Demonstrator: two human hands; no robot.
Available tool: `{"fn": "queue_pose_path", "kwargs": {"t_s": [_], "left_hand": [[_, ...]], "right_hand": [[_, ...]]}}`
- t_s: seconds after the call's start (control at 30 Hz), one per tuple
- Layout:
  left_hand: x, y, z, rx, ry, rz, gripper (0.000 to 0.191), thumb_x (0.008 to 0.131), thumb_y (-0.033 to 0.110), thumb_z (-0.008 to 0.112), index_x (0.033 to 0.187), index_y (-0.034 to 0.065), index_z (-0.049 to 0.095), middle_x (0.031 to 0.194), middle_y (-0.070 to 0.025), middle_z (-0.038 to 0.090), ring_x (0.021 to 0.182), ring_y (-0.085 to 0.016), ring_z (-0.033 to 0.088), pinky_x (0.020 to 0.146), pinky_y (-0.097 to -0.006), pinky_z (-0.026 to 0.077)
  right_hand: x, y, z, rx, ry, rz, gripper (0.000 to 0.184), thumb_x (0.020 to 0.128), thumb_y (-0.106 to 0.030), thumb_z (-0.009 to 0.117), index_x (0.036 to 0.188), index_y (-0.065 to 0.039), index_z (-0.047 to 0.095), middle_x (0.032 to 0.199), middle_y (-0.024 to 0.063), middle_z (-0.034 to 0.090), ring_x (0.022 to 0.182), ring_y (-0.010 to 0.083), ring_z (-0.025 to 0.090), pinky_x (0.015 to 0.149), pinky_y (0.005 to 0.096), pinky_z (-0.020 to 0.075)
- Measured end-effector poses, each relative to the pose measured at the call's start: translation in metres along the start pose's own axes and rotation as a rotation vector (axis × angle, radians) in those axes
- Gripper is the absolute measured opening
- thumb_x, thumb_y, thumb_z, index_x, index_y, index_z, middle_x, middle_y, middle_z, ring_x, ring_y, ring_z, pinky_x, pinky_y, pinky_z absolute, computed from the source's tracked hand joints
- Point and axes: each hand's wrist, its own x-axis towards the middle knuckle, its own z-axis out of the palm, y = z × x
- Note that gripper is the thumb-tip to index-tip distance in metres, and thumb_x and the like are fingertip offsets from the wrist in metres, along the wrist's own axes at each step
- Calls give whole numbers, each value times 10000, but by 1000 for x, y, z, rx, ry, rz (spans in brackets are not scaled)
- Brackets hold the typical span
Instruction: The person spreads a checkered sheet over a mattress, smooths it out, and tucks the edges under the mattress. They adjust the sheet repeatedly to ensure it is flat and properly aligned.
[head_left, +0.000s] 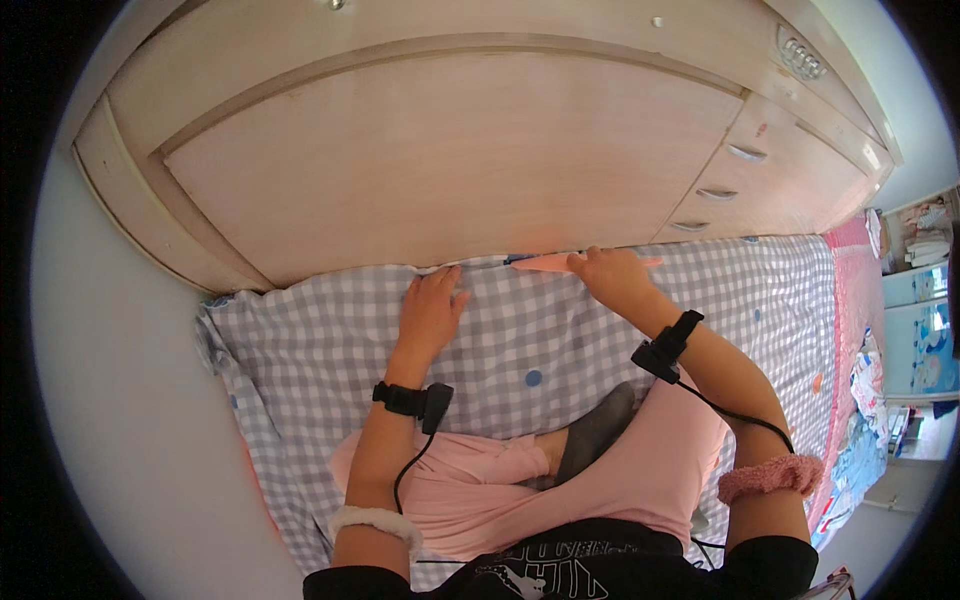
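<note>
A grey-and-white checked bed sheet covers the bed in front of me, up against a pale wooden cabinet. My left hand lies on the sheet near its far edge, fingertips towards the cabinet, with the thumb spread and nothing seen in it. My right hand is closed on a flat pink tool; its kind is not clear. The tool lies along the seam between sheet and cabinet, and its left end touches or nears a small dark blue patch. Part of the tool is hidden by my fingers.
The wooden cabinet panel rises along the bed's far side, with handled drawers at the right. A white wall stands at the left. Clothes lie on a pink cover at the right. My folded legs rest on the sheet.
</note>
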Motion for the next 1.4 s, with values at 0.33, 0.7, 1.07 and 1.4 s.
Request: {"fn": "queue_pose_path", "kwargs": {"t_s": [0.33,0.7,1.07,1.4], "left_hand": [[1,-24,17,153,121,25,422,969,271,530,1326,47,540,1350,-126,561,1234,-310,515,1100,-432,367],[18,-43,26,125,31,-20,352,982,230,486,1267,56,596,1295,-145,598,1221,-329,522,1080,-430,374],[0,-45,30,15,266,29,340,982,228,484,1244,52,609,1243,-141,623,1173,-325,554,1008,-432,441],[4,-51,23,151,168,-11,353,956,238,499,1220,21,588,1219,-165,616,1151,-335,553,1021,-434,425]], "right_hand": [[42,-39,2,-41,-287,83,110,816,-96,606,916,-49,602,776,128,679,726,263,704,580,356,546],[72,-72,60,116,-160,169,237,906,-149,590,1089,-88,726,1076,82,719,930,258,700,766,369,557],[50,-37,26,255,-123,187,295,957,-289,542,993,-74,740,948,138,729,893,285,708,718,450,552],[22,-58,-26,108,193,-121,94,793,-118,624,872,-75,597,623,44,643,565,198,660,502,333,493]]}}
